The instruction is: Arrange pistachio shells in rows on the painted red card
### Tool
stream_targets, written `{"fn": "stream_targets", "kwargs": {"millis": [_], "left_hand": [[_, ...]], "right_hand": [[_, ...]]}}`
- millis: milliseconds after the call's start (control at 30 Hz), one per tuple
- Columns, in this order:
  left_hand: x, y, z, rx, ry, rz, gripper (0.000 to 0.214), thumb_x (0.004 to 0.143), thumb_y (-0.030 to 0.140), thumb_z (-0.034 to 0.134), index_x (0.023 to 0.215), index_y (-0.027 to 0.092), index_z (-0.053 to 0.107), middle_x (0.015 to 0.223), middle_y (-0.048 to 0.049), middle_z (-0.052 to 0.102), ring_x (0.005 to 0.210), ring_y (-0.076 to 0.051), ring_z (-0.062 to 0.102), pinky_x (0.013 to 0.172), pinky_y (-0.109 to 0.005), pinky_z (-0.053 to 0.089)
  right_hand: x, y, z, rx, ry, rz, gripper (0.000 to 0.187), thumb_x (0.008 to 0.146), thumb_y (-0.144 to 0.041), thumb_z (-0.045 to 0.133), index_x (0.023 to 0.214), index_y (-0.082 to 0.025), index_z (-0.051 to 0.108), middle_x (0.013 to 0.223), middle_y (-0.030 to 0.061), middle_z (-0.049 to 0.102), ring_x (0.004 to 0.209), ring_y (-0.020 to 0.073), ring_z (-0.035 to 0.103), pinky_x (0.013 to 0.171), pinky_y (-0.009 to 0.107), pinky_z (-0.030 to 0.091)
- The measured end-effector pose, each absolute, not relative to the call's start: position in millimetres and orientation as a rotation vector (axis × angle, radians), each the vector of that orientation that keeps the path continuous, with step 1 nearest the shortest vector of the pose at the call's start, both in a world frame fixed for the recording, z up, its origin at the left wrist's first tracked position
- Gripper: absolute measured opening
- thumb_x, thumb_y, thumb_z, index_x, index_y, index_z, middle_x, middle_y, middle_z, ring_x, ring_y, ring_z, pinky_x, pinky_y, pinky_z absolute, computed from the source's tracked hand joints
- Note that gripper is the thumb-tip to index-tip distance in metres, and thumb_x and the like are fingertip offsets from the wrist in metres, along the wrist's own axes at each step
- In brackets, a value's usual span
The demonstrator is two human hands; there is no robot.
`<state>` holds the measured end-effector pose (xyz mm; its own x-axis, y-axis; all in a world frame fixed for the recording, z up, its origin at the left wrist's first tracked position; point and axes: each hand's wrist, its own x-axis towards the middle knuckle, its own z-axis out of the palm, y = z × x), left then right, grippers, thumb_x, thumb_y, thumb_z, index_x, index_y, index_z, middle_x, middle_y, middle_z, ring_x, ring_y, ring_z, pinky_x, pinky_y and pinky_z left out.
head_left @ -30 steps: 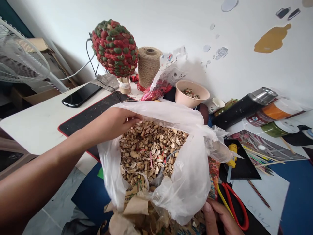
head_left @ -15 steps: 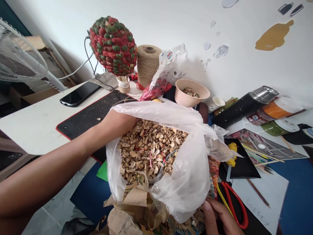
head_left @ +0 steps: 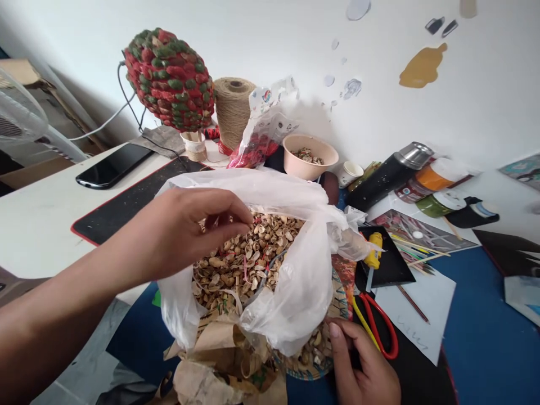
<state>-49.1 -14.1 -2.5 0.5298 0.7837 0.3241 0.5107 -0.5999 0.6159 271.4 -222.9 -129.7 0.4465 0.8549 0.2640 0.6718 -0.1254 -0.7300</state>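
Hands stay well apart: the left hand hovers over the shells in the white plastic bag, thumb and forefinger nearly meeting (whether they pinch anything, I cannot tell). Curled at the bag's near right side is the right hand, beside a round woven rim; its grip is unclear. Brown paper crumples at the bag's near edge. Left of the bag, a black mat and a phone lie on the white tabletop. Behind the bag, before a patchy white wall, stand a twine spool and a pink bowl. Right of it spreads a blue surface.
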Motion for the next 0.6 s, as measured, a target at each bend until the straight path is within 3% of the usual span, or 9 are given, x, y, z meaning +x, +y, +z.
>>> {"fn": "stream_targets", "kwargs": {"millis": [67,167,333,400,500,600], "left_hand": [[-29,-26,12,2.308,0.876,0.806,0.022,0.119,0.042,0.071,0.112,0.029,0.088,0.098,-0.0020,0.089,0.083,-0.020,0.081,0.073,-0.031,0.061],[3,-38,25,2.277,0.609,0.756,0.022,0.124,0.034,0.067,0.114,0.029,0.087,0.110,-0.0047,0.091,0.099,-0.023,0.086,0.087,-0.033,0.068],[27,-41,27,2.271,0.322,0.655,0.023,0.125,0.024,0.066,0.135,0.027,0.086,0.132,-0.0087,0.092,0.119,-0.025,0.087,0.104,-0.034,0.069],[19,-37,25,2.263,0.376,0.731,0.020,0.125,0.025,0.067,0.133,0.027,0.085,0.126,-0.0076,0.092,0.116,-0.024,0.088,0.102,-0.034,0.068],[-7,-31,19,2.206,0.568,0.800,0.013,0.123,0.036,0.075,0.119,0.027,0.083,0.108,-0.0034,0.090,0.096,-0.020,0.084,0.084,-0.030,0.065],[-38,-31,7,2.146,0.749,0.779,0.026,0.116,0.049,0.083,0.104,0.027,0.077,0.093,0.0003,0.084,0.078,-0.017,0.075,0.070,-0.027,0.060]], "right_hand": [[272,-223,-131,-1.864,-1.288,0.294,0.058,0.116,-0.078,0.071,0.099,-0.028,0.093,0.096,0.0057,0.092,0.077,0.0208,0.084,0.075,0.024,0.065],[272,-223,-131,-1.837,-1.298,0.317,0.053,0.118,-0.073,0.071,0.100,-0.027,0.092,0.093,0.0050,0.090,0.077,0.0200,0.083,0.075,0.024,0.063],[270,-222,-128,-1.806,-1.309,0.326,0.047,0.120,-0.065,0.071,0.099,-0.027,0.089,0.089,0.0018,0.087,0.074,0.0177,0.079,0.076,0.024,0.059],[268,-221,-127,-1.797,-1.309,0.324,0.045,0.120,-0.063,0.072,0.099,-0.027,0.090,0.092,0.0020,0.088,0.075,0.0173,0.079,0.077,0.023,0.059],[268,-221,-128,-1.784,-1.307,0.322,0.047,0.120,-0.064,0.071,0.100,-0.027,0.091,0.094,0.0028,0.089,0.076,0.0174,0.080,0.079,0.023,0.060],[269,-222,-131,-1.795,-1.298,0.298,0.053,0.120,-0.071,0.069,0.100,-0.027,0.092,0.093,0.0037,0.090,0.078,0.0191,0.083,0.080,0.024,0.062]]}}
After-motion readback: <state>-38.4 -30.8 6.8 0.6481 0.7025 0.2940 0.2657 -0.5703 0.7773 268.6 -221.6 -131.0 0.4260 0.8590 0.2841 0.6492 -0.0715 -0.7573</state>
